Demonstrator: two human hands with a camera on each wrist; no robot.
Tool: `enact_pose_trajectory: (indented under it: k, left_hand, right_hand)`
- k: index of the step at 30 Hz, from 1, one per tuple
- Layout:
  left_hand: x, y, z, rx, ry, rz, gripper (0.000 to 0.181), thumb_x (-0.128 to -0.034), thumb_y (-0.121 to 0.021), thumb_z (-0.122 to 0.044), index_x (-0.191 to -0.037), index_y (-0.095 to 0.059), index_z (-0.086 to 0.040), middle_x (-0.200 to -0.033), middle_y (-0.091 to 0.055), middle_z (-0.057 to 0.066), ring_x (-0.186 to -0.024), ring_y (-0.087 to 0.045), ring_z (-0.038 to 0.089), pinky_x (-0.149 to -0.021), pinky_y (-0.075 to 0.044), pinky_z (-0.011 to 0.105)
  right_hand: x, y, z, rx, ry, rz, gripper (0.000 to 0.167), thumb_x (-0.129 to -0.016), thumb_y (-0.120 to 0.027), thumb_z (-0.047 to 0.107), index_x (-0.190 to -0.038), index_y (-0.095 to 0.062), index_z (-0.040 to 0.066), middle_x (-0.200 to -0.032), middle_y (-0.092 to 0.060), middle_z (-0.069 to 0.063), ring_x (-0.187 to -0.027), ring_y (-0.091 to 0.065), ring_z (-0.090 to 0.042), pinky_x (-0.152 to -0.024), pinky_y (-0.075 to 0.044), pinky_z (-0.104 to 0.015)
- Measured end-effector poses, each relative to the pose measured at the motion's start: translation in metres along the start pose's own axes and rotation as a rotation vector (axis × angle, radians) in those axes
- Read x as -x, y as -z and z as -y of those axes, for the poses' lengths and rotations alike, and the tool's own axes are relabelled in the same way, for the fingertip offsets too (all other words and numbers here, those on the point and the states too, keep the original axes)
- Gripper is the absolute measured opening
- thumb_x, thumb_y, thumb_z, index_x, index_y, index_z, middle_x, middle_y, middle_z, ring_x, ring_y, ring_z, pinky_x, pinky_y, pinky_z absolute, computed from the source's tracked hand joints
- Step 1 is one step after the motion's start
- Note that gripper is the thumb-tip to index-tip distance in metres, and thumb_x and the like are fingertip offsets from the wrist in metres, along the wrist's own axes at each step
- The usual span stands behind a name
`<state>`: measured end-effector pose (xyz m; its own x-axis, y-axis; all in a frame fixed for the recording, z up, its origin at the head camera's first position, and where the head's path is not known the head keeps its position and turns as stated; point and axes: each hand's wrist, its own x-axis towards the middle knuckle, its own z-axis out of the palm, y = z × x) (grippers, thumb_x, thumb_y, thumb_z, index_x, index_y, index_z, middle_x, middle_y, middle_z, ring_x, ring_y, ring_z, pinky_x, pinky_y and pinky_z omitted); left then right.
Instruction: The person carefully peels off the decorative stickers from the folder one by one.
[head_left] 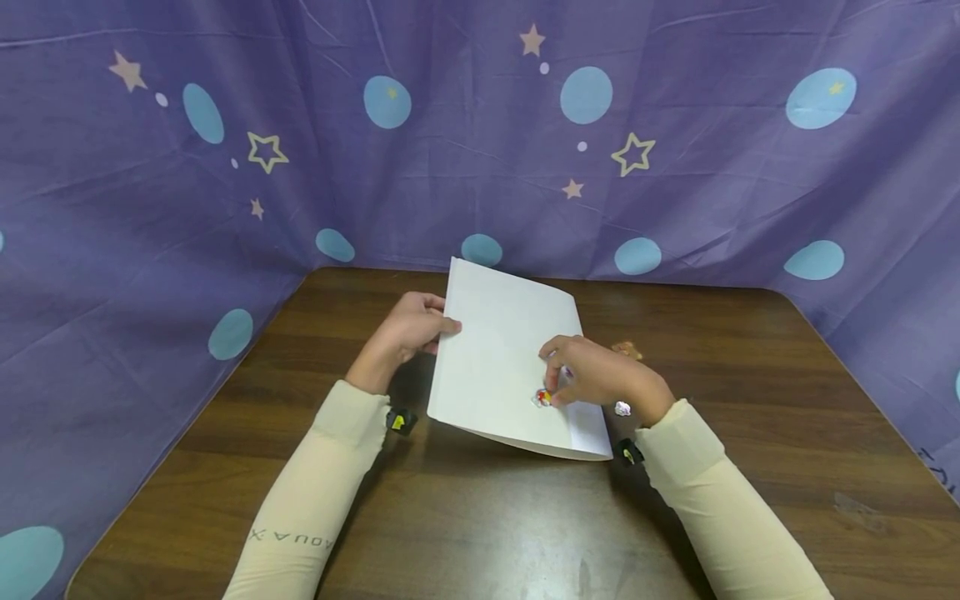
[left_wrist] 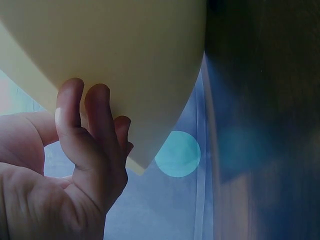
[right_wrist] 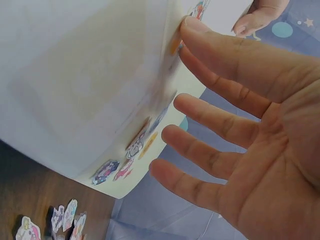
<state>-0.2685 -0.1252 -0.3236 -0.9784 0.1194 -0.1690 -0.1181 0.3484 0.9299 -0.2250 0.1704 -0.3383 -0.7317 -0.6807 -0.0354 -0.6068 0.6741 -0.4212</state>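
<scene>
A large white paper sheet [head_left: 502, 358] is held up at a tilt above the table, its lower edge bowed. At its left edge my left hand [head_left: 415, 323] grips it, thumb on the front and fingers behind; the left wrist view shows those fingers [left_wrist: 102, 107] against the back. My right hand [head_left: 588, 372] is over the sheet's right part, thumb and forefinger pinching a small colourful sticker [head_left: 543, 397] at its surface. The other right fingers [right_wrist: 195, 145] are spread. Several character stickers [right_wrist: 135, 146] lie along the sheet's edge in the right wrist view.
Loose cut-out stickers [right_wrist: 59, 218] lie on the brown wooden table [head_left: 495, 533] below the sheet. To the right of the right hand are a brown piece [head_left: 627, 350] and a pale sticker [head_left: 623, 408]. A purple patterned curtain [head_left: 465, 167] hangs behind.
</scene>
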Motion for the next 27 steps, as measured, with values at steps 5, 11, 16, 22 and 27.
enact_pose_trajectory:
  k: [5,11,16,22,27]
  left_hand:
    - [0.0,-0.001,0.001,-0.001,-0.002,0.0,0.039,-0.091,-0.07,0.001,-0.126,-0.057,0.009,-0.102,-0.067,0.02,-0.073,-0.069,0.021,-0.055,-0.057,0.029]
    - [0.002,-0.001,-0.001,0.003,-0.001,-0.001,0.039,-0.0912,-0.07,0.001,-0.127,-0.057,0.01,-0.103,-0.068,0.02,-0.075,-0.069,0.021,-0.056,-0.058,0.029]
    - [0.003,0.0,-0.002,0.014,0.001,-0.006,0.038,-0.091,-0.07,0.001,-0.126,-0.057,0.01,-0.103,-0.067,0.02,-0.074,-0.068,0.021,-0.055,-0.057,0.029]
    - [0.002,0.0,-0.001,0.019,0.009,0.0,0.038,-0.0911,-0.069,0.001,-0.125,-0.056,0.01,-0.102,-0.066,0.02,-0.072,-0.068,0.02,-0.053,-0.056,0.027]
    - [0.002,-0.001,-0.002,0.016,0.009,0.002,0.038,-0.0911,-0.069,0.001,-0.125,-0.056,0.011,-0.101,-0.066,0.02,-0.07,-0.067,0.019,-0.052,-0.055,0.026]
  right_hand:
    - [0.0,0.0,0.002,0.002,-0.007,0.003,0.017,-0.081,-0.088,0.013,-0.085,-0.073,0.019,-0.143,-0.056,-0.016,-0.131,-0.052,-0.036,-0.106,-0.044,-0.047]
    - [0.002,0.001,0.006,0.032,-0.051,0.011,0.019,-0.079,-0.09,0.022,-0.087,-0.073,0.02,-0.145,-0.055,-0.012,-0.133,-0.048,-0.037,-0.109,-0.041,-0.052]
    - [0.003,0.0,0.015,0.173,-0.041,-0.002,0.016,-0.079,-0.09,0.029,-0.088,-0.077,0.023,-0.139,-0.061,-0.007,-0.125,-0.053,-0.035,-0.102,-0.044,-0.057]
    - [0.002,-0.002,0.026,0.298,-0.03,-0.002,0.005,-0.085,-0.084,0.027,-0.085,-0.079,0.027,-0.135,-0.063,-0.007,-0.124,-0.054,-0.034,-0.098,-0.045,-0.056]
    - [0.001,-0.005,0.031,0.346,-0.008,-0.003,0.013,-0.088,-0.08,0.025,-0.076,-0.076,0.029,-0.134,-0.064,-0.008,-0.126,-0.053,-0.035,-0.101,-0.043,-0.058]
